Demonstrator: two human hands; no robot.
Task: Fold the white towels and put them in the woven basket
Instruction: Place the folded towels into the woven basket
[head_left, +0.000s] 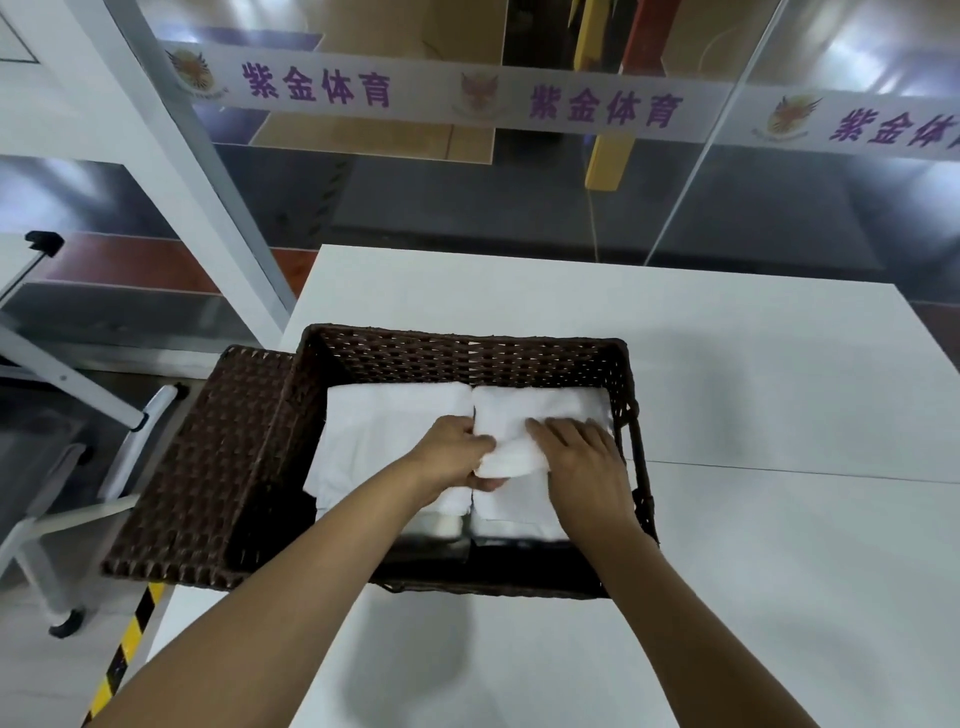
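a dark brown woven basket (467, 358) sits on a white table (753, 374), its long axis running left to right across the view, with its hinged lid (208, 467) thrown open and lying flat off the left end, overhanging the table edge. inside, white folded towels fill the floor in two stacks side by side: the left towel stack (384, 431) and the right towel stack (540, 410), meeting along a seam near the middle of the basket, each lying flat with its longer side running away from the person

both arms reach in from the near edge. the left hand (457, 457) has its fingers and thumb curled round the left end of a small rolled or bunched white towel (511, 462) that lies on top of the right stack; this towel's long axis runs left to right, across the stack beneath it. the right hand (587, 462) rests palm down over the towel's right end, fingers fairly straight and spread, pressing on the cloth rather than closing round it

beyond the table stands a glass partition (571, 208) with a pale band of purple characters (467, 98), and a wheeled metal frame (78, 415) stands on the floor to the left
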